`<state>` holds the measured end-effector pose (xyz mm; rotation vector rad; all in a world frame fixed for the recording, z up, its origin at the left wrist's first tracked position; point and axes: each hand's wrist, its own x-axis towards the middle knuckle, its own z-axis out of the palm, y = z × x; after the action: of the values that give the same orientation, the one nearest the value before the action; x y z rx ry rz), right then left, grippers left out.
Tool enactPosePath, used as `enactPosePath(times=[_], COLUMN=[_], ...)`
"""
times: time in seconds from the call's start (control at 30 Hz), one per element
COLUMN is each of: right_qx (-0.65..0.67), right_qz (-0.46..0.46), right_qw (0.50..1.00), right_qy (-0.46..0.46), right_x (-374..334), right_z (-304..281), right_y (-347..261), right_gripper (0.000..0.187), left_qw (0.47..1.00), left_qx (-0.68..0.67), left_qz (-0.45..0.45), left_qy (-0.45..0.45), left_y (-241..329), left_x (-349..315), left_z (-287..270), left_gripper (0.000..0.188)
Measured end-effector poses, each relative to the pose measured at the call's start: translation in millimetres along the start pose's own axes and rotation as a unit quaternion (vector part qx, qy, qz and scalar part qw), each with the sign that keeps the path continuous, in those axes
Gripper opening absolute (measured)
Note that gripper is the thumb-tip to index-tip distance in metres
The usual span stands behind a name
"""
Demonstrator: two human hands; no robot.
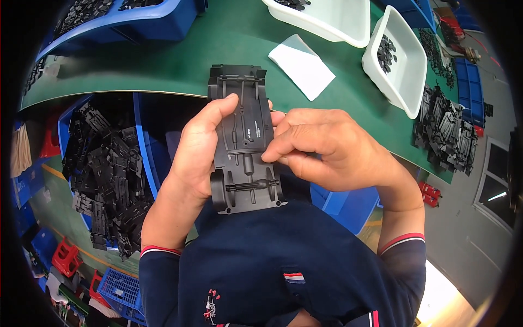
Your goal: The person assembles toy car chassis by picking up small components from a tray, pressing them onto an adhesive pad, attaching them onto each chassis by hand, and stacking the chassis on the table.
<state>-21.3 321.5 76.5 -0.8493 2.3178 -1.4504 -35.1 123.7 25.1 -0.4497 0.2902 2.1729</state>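
A black plastic toy car chassis (253,136) is held up in front of my body, its molded underside details facing me. My left hand (199,136) wraps round its left side, thumb lying on the upper part and fingertips showing past the right edge. At the chassis's right edge, my right hand (327,144) has thumb and index finger pinched together. Whatever sits between those fingertips, if anything, is too small or hidden to make out.
A blue bin (143,147) heaped with black chassis (111,174) stands at my left. On the green table (229,38) are a white sheet (302,65), a white tub (403,82) with small black parts, another white tub (338,22), a blue bin (169,24) and stacked chassis (447,131).
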Motion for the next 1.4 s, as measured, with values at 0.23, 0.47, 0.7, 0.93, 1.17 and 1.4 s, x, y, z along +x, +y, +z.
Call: enactPosePath(times=[0.23, 0.47, 0.7, 0.93, 1.17, 1.4], right_qx=[-0.007, -0.021, 0.118, 0.109, 0.065, 0.071], right_qz=[-0.017, -0.005, 0.066, 0.039, 0.000, -0.002], right_qw=[1.000, 1.000, 0.990, 0.993, 0.998, 0.997], right_qy=[-0.003, -0.006, -0.032, -0.037, -0.009, -0.003], right_x=[1.5, 2.6, 1.9, 0.4, -0.6, 3.4], right_z=[1.1, -2.6, -9.2, -12.4, -7.9, -14.5], right_y=[-1.2, -6.3, -6.1, -6.0, -3.4, -4.8], right_gripper=[0.013, 0.020, 0.010, 0.010, 0.009, 0.016], left_qw=[0.999, 0.999, 0.999, 0.998, 0.998, 0.999], left_qx=[0.020, -0.020, -0.018, 0.037, 0.042, 0.020], left_qz=[0.006, -0.026, -0.036, -0.002, -0.007, 0.005], left_qy=[0.044, 0.020, 0.030, 0.056, 0.051, 0.040], left_y=[-1.7, 1.0, 3.8, -0.3, 0.2, 5.5], left_x=[-1.3, -2.0, -4.5, -6.9, -4.6, -6.5], left_z=[5.3, 8.9, 17.3, 27.1, 27.8, 28.5], left_gripper=[0.045, 0.045, 0.043, 0.041, 0.042, 0.042])
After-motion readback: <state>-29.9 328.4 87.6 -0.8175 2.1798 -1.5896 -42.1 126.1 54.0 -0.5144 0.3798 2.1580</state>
